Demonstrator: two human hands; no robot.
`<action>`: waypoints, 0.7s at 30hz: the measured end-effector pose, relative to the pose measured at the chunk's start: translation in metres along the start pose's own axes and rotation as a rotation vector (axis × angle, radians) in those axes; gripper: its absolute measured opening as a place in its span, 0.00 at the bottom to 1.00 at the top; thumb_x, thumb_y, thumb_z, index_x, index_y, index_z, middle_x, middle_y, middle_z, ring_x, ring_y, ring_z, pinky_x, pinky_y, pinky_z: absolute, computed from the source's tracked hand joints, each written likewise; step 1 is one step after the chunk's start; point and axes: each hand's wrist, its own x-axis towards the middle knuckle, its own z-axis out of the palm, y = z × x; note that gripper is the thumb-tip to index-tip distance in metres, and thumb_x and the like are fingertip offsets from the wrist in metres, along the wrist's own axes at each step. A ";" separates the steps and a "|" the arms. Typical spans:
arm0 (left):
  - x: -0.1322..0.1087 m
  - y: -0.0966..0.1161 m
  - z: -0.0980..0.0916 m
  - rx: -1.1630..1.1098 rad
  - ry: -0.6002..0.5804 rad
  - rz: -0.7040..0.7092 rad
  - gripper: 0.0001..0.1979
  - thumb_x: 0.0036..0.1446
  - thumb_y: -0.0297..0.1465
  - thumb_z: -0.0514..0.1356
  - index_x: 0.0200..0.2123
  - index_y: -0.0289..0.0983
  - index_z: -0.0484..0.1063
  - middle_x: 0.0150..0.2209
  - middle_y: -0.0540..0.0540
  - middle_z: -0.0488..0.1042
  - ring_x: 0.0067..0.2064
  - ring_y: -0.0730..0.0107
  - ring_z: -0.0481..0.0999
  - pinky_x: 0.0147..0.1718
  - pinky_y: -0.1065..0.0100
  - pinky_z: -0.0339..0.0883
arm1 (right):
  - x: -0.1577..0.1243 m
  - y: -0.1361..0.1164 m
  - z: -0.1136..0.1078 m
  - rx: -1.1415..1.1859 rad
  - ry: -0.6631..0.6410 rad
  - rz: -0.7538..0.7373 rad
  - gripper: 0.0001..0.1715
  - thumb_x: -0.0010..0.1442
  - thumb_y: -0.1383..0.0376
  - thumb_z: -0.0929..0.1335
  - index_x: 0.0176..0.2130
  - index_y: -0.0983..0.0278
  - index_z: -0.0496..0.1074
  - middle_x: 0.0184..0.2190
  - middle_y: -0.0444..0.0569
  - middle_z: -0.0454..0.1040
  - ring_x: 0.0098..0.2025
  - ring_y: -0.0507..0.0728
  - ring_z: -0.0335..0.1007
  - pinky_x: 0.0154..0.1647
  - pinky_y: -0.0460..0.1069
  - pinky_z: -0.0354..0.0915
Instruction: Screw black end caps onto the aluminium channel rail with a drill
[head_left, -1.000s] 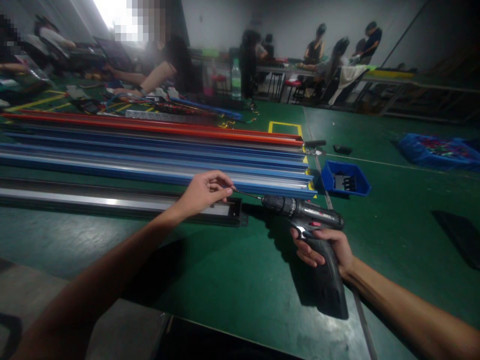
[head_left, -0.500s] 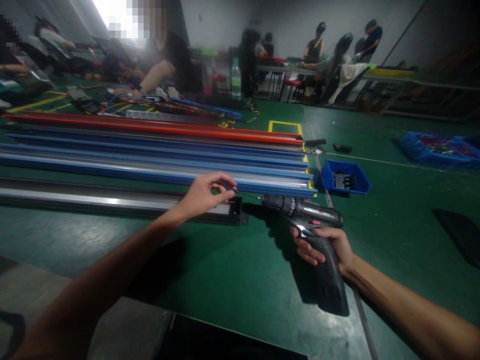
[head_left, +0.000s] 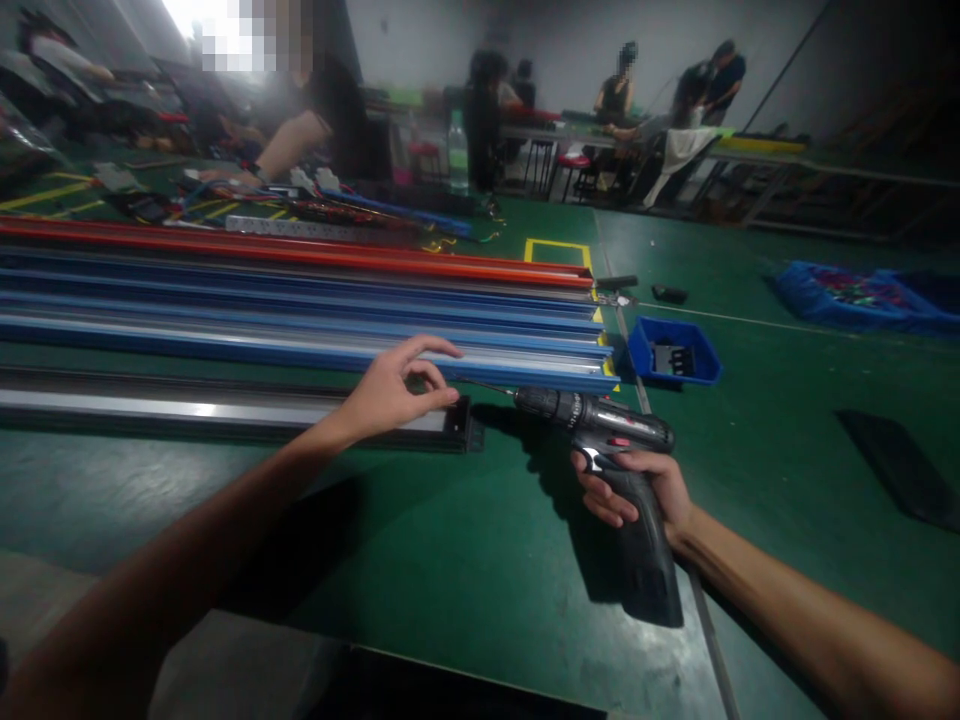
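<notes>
My right hand (head_left: 637, 490) grips a black cordless drill (head_left: 600, 415) by its handle, with the index finger at the trigger. The drill lies level above the bench, its long thin bit (head_left: 487, 385) pointing left. At the bit's tip is my left hand (head_left: 394, 390), index finger raised and apart from the thumb, the other fingers curled; anything small between them is hidden. Under my left hand lies a long dark channel profile (head_left: 187, 408) with a pale inner strip, its end cap (head_left: 469, 425) just right of the thumb.
Blue profiles (head_left: 300, 330) and a red profile (head_left: 375, 255) lie behind. A blue bin (head_left: 675, 352) with black parts stands right of them, a blue tray (head_left: 847, 290) farther off. A power strip (head_left: 300, 228) and wires lie beyond. People work in the background.
My left index finger has lifted away from the thumb, opening the pinch at the bit's tip. My right hand still holds the drill. The whole view has shifted slightly.
</notes>
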 end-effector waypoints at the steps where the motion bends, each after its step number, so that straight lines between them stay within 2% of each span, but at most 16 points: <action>1: 0.000 0.001 0.000 -0.002 0.013 0.005 0.28 0.53 0.35 0.74 0.55 0.38 0.72 0.45 0.43 0.79 0.37 0.69 0.80 0.37 0.67 0.74 | -0.001 0.000 0.000 0.010 0.002 -0.005 0.16 0.59 0.56 0.71 0.43 0.64 0.75 0.25 0.43 0.66 0.16 0.49 0.41 0.18 0.50 0.55; 3: 0.002 0.000 0.000 -0.016 0.060 0.026 0.28 0.52 0.34 0.74 0.55 0.37 0.71 0.42 0.46 0.77 0.39 0.68 0.79 0.39 0.67 0.74 | -0.004 0.000 0.000 0.033 0.007 -0.012 0.16 0.60 0.56 0.71 0.43 0.64 0.75 0.25 0.44 0.66 0.17 0.49 0.41 0.19 0.50 0.56; 5: 0.004 -0.003 0.000 -0.025 0.118 0.038 0.25 0.52 0.32 0.73 0.52 0.37 0.72 0.41 0.48 0.74 0.40 0.70 0.78 0.40 0.67 0.72 | -0.007 -0.001 -0.001 0.053 0.016 -0.013 0.15 0.60 0.56 0.71 0.43 0.64 0.75 0.25 0.44 0.66 0.16 0.49 0.42 0.19 0.50 0.57; 9: 0.009 -0.011 0.000 -0.051 0.196 -0.008 0.17 0.55 0.29 0.68 0.48 0.37 0.73 0.33 0.53 0.67 0.34 0.75 0.72 0.36 0.70 0.68 | -0.011 -0.007 -0.002 0.067 0.015 -0.028 0.15 0.61 0.58 0.71 0.43 0.66 0.77 0.25 0.45 0.68 0.16 0.47 0.43 0.19 0.48 0.58; 15: 0.013 -0.013 0.000 -0.239 0.237 -0.049 0.14 0.52 0.25 0.63 0.44 0.39 0.70 0.31 0.56 0.63 0.28 0.77 0.69 0.29 0.71 0.64 | -0.011 -0.022 -0.013 0.076 -0.089 -0.059 0.19 0.64 0.62 0.70 0.46 0.77 0.78 0.28 0.51 0.74 0.17 0.46 0.53 0.22 0.46 0.64; 21: 0.012 -0.010 -0.003 -0.416 0.247 -0.058 0.17 0.46 0.23 0.61 0.41 0.41 0.67 0.31 0.56 0.64 0.24 0.78 0.67 0.25 0.70 0.59 | -0.008 -0.032 -0.025 0.063 -0.106 -0.006 0.18 0.66 0.64 0.69 0.46 0.79 0.77 0.28 0.52 0.74 0.18 0.46 0.57 0.24 0.44 0.68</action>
